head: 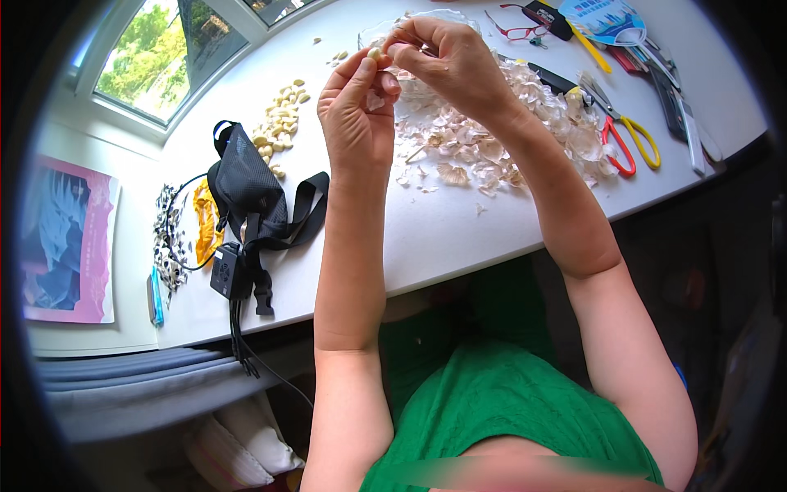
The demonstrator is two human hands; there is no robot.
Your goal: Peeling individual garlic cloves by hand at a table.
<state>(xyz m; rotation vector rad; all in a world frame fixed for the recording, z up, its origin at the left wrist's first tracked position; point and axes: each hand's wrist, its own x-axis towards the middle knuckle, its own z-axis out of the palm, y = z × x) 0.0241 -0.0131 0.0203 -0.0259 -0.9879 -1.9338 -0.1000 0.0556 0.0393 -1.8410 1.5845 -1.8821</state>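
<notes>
Between thumb and forefinger, my left hand point(363, 98) holds a pale garlic clove point(374, 53). A scrap of papery skin point(374, 100) clings to its curled lower fingers. My right hand point(455, 64) is raised beside the clove, thumb and forefinger pinched together. A thin metallic piece shows in that grip, too hidden to name. Below the hands, a heap of garlic skins point(486, 150) spreads over the white table point(442, 246). Behind them stands a clear glass bowl point(470, 23), partly covered by the right hand. Several peeled garlic cloves point(280, 120) lie to the left.
Red-and-yellow-handled scissors point(627, 144) lie right of the skins, near a black-handled tool point(544, 77). Farther back are glasses point(522, 31) and a hand fan point(605, 21). A black strapped pouch point(249, 184) with a cabled box point(229, 270) occupies the left side.
</notes>
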